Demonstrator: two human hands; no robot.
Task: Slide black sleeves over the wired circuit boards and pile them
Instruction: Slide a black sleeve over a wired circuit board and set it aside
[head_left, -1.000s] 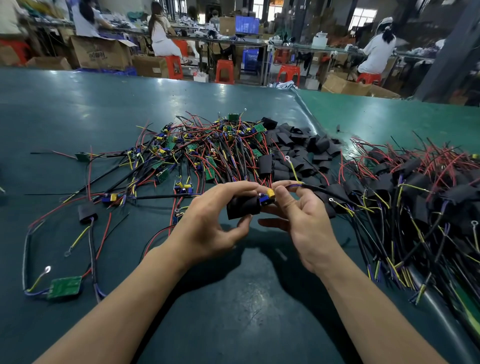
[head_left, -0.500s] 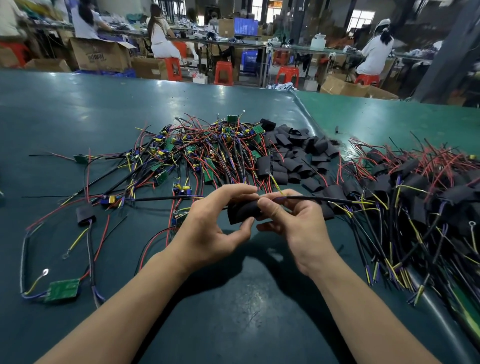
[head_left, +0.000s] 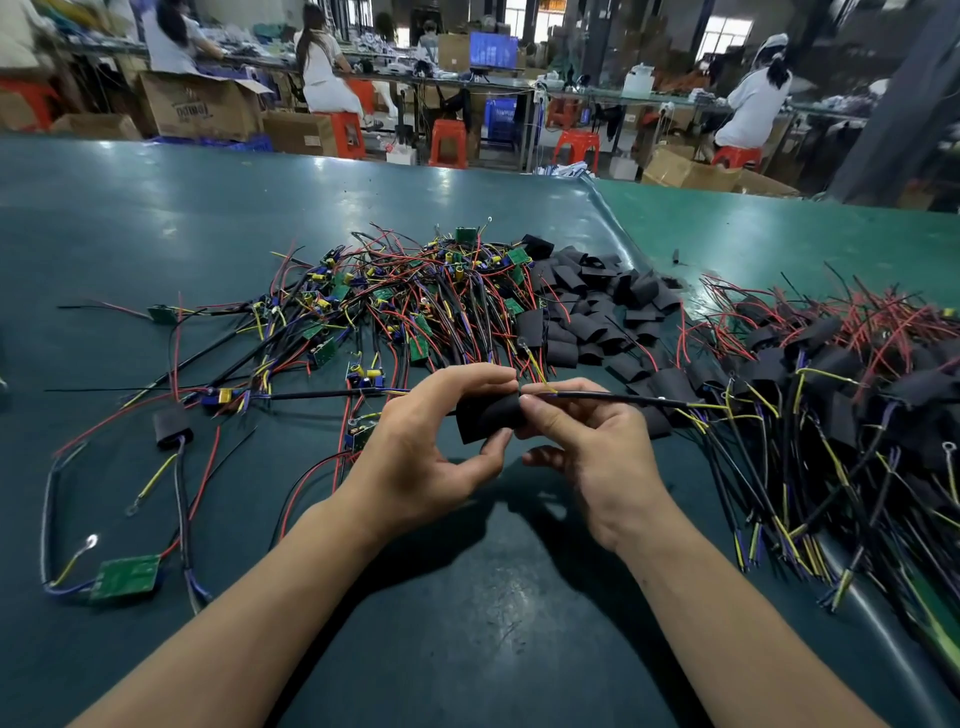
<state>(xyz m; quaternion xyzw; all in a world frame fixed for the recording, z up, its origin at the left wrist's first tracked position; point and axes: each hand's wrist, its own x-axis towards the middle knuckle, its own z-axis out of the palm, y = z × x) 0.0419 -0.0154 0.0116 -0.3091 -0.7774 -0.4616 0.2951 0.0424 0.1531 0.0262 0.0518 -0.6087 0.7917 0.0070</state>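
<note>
Black sleeve (head_left: 488, 417) gripped by left hand (head_left: 415, 457), right hand (head_left: 592, 447) pinching its wire bundle (head_left: 613, 399), green table (head_left: 156, 234) beneath

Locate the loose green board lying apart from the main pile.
In the head view, the green board lies at the table's near left, left of the left forearm, wires looping up toward a lone black sleeve.

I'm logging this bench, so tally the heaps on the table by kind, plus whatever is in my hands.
Bare boards heap: 1
Empty sleeves heap: 1
Sleeved boards heap: 1
Sleeve held by left hand, its wires pinched by right hand: 1
Total: 4
</note>
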